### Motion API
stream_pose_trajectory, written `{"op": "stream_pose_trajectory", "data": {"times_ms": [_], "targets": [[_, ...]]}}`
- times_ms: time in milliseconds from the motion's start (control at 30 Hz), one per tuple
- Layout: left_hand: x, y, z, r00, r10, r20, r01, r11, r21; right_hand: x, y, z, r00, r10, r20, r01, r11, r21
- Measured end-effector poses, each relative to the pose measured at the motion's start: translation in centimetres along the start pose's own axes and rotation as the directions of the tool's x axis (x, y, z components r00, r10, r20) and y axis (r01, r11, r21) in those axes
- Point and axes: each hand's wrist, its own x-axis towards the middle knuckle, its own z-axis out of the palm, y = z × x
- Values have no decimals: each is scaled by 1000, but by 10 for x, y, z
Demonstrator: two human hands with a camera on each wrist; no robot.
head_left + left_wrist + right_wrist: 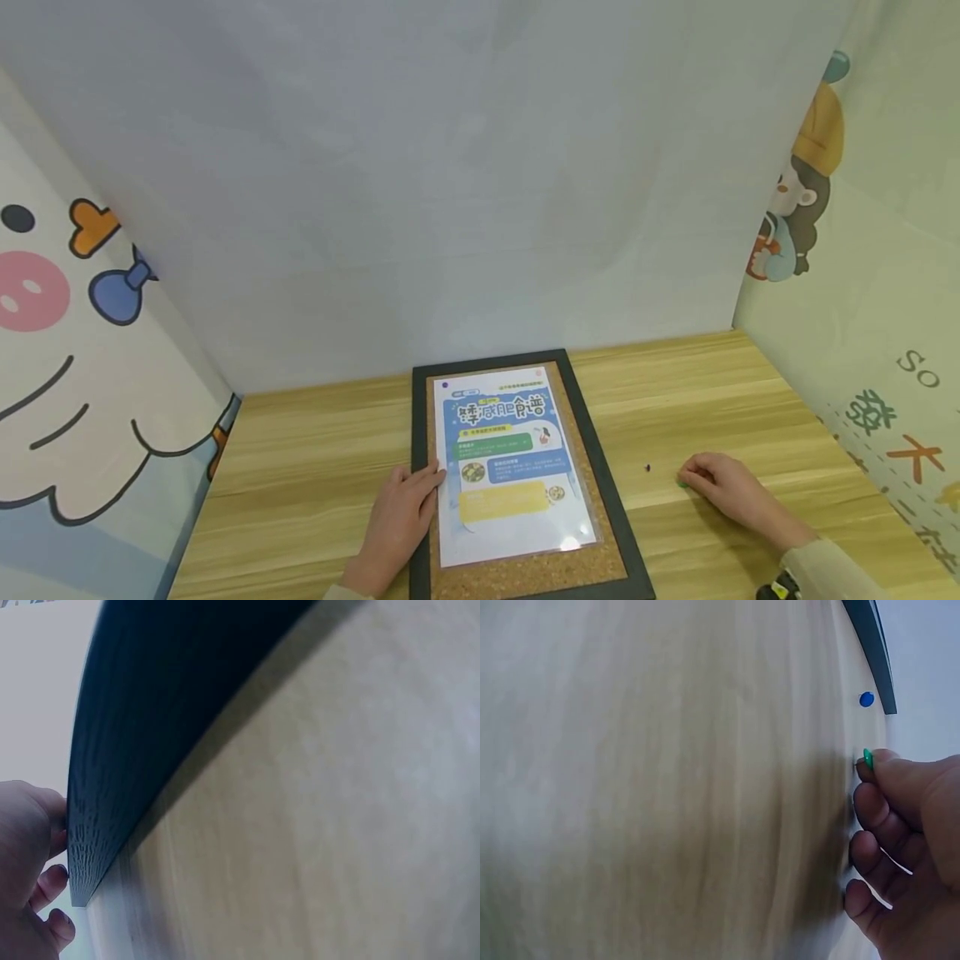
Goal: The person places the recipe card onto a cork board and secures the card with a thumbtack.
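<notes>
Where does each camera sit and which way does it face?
Head: worn on the head, facing forward and down at board, sheet and table; left hand and right hand show.
Left wrist: on that wrist, facing the board's dark side; part of left hand shows.
Right wrist: on that wrist, facing across table at a blue pin; right hand shows, pinching a green pin.
Shared by head and right wrist: the green pin.

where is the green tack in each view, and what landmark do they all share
Head: the green tack, lower right, pinched in the right hand.
Left wrist: not in it.
Right wrist: right side, just above mid-height.
Shared landmark: the black frame, visible in all three.
</notes>
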Motion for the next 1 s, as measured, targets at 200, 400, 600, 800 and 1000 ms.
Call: {"op": "stream_pose_trajectory", "data": {"times_ms": [200, 400, 600, 800, 1000], "targets": [[1, 0, 1, 999, -45, 9, 45, 998, -37, 3, -8, 2, 998, -58, 29, 56, 997, 59], [1, 0, 1, 1000, -5, -9, 5, 1000, -15, 9, -31, 5, 994, -90, 60, 80, 985, 155], [0, 0, 1, 1000, -2, -15, 2, 1000, -8, 17, -57, 10, 979, -175, 107, 151, 968, 201], [0, 1, 0, 1000, -9, -9, 9, 1000, -3, 23, -80, 20, 946, -303, 114, 270, 933, 238], [1, 1, -2, 1000, -11, -2, 11, 1000, 1, 33, -104, 28, 930, -343, 131, 300, 916, 266]]}}
